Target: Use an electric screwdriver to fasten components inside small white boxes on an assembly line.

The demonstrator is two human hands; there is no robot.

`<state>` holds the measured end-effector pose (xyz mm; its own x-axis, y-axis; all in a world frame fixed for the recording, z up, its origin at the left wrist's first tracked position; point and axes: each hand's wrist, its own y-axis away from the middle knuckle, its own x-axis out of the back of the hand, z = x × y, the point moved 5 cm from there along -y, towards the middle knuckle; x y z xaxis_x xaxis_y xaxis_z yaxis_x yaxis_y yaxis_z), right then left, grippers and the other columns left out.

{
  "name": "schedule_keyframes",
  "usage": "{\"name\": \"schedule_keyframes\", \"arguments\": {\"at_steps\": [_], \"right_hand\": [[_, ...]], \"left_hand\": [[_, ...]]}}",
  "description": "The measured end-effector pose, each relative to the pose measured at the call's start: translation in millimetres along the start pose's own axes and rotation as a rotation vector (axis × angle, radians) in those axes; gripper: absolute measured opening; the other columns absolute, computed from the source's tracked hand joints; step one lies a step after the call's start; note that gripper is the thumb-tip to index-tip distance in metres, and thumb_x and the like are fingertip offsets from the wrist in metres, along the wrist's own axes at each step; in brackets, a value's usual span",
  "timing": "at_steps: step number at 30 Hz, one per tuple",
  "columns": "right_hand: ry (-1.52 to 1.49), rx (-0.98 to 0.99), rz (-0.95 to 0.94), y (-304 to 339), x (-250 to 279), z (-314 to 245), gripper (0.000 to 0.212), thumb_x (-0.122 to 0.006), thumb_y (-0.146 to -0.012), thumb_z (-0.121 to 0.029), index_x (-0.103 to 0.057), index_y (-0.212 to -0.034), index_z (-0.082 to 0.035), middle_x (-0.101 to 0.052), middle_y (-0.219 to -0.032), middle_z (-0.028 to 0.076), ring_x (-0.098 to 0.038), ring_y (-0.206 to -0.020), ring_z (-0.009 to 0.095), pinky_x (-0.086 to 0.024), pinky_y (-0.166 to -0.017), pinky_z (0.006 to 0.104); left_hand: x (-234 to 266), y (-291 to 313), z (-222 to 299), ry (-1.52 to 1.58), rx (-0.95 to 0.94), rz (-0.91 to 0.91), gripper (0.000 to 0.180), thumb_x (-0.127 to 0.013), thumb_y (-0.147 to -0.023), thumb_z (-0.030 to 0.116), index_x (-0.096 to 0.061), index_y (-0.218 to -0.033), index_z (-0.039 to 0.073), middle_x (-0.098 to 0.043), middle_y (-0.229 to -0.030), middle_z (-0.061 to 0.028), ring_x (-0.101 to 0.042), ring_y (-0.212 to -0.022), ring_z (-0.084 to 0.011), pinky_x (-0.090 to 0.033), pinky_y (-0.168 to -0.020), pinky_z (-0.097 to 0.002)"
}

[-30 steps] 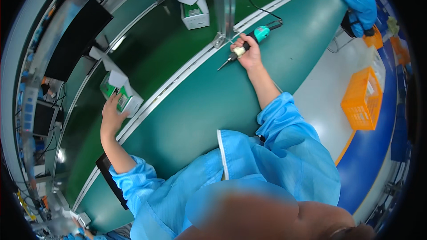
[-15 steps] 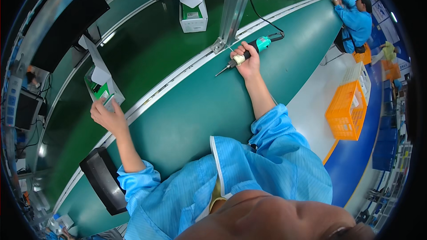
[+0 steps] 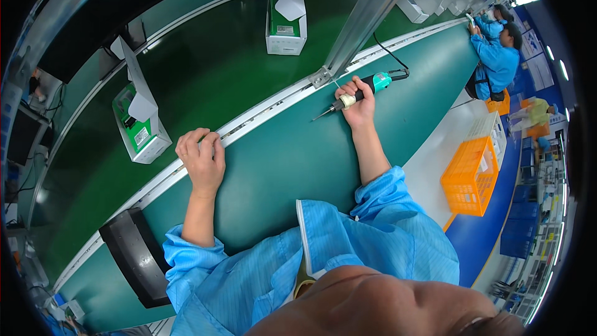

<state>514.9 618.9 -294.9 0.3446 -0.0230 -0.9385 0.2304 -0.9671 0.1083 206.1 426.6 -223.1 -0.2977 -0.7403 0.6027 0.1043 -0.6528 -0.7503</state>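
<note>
**Screwdriver (image 3: 380, 81) in the right hand (image 3: 359, 107); left hand (image 3: 202, 160) apart, at the rail (image 3: 264, 111)**

The powered screwdriver is lying slantwise right of centre in the frame, over the teal bench (image 3: 280, 168). The right hand is clamping around its dark grip, with the bit pointing toward the lower left; whether the tip is touching the bench, I cannot tell. The forward grip is probably giving better control of the bit. The cable (image 3: 390, 53) is leaving the tool's rear, an arrangement seemingly keeping the slack away from the bit.

The left hand is hanging well apart, left of centre, its fingers curling at the rail. No object is showing there, but the underside is hidden, so a small item cannot be ruled out.

Just beyond it, left of the frame, a white box (image 3: 152, 148) is standing with its lid raised, presumably leaving its green contents reachable. A second box (image 3: 286, 45) is standing likewise at upper centre.

Obstructions: a metal post (image 3: 373, 18) is rising close beside the right hand, limiting room there. A black tray (image 3: 140, 255) is occupying the bench edge at lower left. An orange crate (image 3: 469, 180) is standing off the bench, right of the frame.
</note>
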Motion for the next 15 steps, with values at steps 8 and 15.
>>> {"name": "schedule_keyframes", "arguments": {"at_steps": [8,15], "right_hand": [[0.023,0.008,0.014,2,-2,0,0.006,-0.053,-0.083,-0.008,-0.047,-0.085,-0.007,-0.040,-0.064,0.000,-0.042,-0.058,0.011,-0.039,-0.066,0.0290],[0.033,0.001,0.005,3,0,-2,0.006,-0.053,-0.084,-0.009,-0.047,-0.084,-0.007,-0.040,-0.064,0.000,-0.043,-0.059,0.011,-0.040,-0.066,0.0295]], "left_hand": [[-5,0,2,0.072,-0.008,-0.035,0.018,-0.066,-0.069,0.000,-0.059,-0.084,0.007,-0.054,-0.096,-0.0065,-0.049,-0.095,-0.0265,-0.036,-0.085,-0.0387],[-67,-50,13,0.170,-0.108,0.032,0.017,-0.064,-0.073,0.003,-0.061,-0.088,0.008,-0.055,-0.096,-0.0062,-0.052,-0.094,-0.0256,-0.038,-0.084,-0.0398]]}}
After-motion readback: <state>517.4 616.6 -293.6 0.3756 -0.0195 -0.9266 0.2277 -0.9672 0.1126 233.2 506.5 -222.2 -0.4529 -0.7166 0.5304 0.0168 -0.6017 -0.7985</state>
